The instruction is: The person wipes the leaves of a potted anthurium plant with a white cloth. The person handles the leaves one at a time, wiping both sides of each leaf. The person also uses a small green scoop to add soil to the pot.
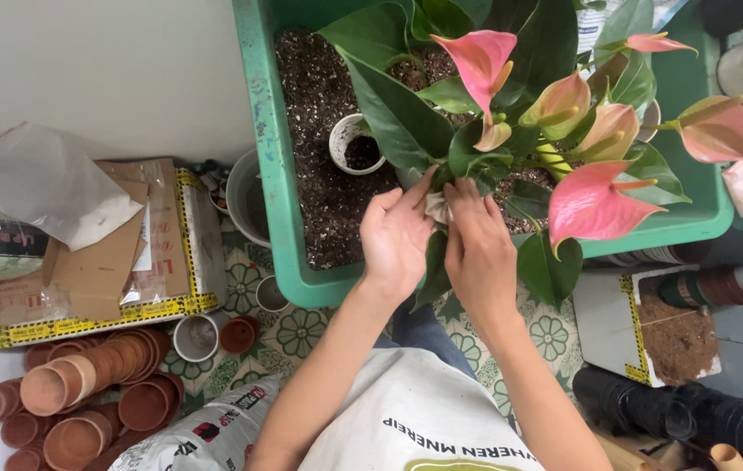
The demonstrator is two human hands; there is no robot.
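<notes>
**Two hands at the base of a pink-flowered plant over a green soil tub**

A floor of green floral-patterned tile (301,333) fills the lower middle of the frame, crowded with supplies. At lower left lie stacked terracotta clay pots (83,401), above them a flattened brown cardboard box with yellow-black tape (118,262), and a small white plastic cup (196,337) beside them. In the upper centre stands a large green plastic tub of dark potting soil (253,105), with a small white pot half sunk in the soil (352,144). The left hand (396,235) and right hand (479,253) are close together, fingers closed around the pale pot at the base of the potted plant with pink spathes and broad green leaves (511,131), held over the tub's near edge. The leaves hide most of the pot, so the grip is partly unclear. A slipping grip could tip the plant and spill soil; squeezing near the stems could snap them. At right, a white tray of brown soil (677,340) and black plastic pots (694,410) crowd the floor.
</notes>
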